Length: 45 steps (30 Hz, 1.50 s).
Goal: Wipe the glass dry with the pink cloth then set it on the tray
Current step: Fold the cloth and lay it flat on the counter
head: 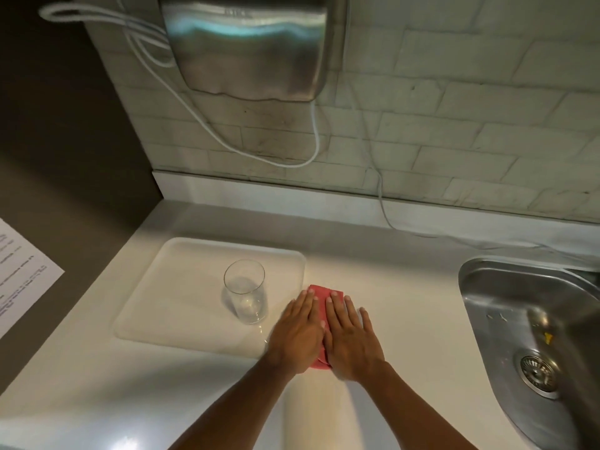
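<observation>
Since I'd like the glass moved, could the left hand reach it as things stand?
Probably yes: the left hand lies flat on the pink cloth, close beside the upright glass on the tray, with nothing between them.

Kitchen: steel sink [487, 319], tiled wall [454, 108].

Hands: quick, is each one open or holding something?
Left hand: open, fingers flat, pressing on the pink cloth.
Right hand: open, fingers flat, pressing on the same cloth.
</observation>
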Each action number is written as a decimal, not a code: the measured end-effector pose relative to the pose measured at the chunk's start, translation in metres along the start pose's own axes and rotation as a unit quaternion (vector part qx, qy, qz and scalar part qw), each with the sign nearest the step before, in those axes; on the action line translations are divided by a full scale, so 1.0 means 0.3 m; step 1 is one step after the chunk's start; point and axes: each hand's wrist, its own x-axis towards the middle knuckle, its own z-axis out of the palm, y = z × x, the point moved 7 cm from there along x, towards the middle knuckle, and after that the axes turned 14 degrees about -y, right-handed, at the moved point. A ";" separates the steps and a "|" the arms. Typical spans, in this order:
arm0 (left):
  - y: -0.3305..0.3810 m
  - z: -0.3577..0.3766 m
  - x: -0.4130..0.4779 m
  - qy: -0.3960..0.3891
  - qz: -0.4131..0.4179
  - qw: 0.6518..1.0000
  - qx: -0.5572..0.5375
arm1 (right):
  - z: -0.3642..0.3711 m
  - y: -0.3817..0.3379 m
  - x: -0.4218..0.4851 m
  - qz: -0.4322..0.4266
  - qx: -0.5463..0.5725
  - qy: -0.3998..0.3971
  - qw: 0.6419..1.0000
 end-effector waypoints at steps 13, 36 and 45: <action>0.102 -0.400 -0.158 0.149 0.045 0.954 -0.258 | -0.418 -0.020 -0.138 0.000 0.189 0.179 0.966; -0.264 -1.422 -1.199 0.577 0.034 0.815 0.036 | -1.451 -0.788 -0.881 -0.023 -0.036 0.594 0.803; -0.272 -1.551 -1.146 0.549 -0.025 0.834 0.051 | -1.609 -0.748 -0.855 0.038 -0.060 0.564 0.823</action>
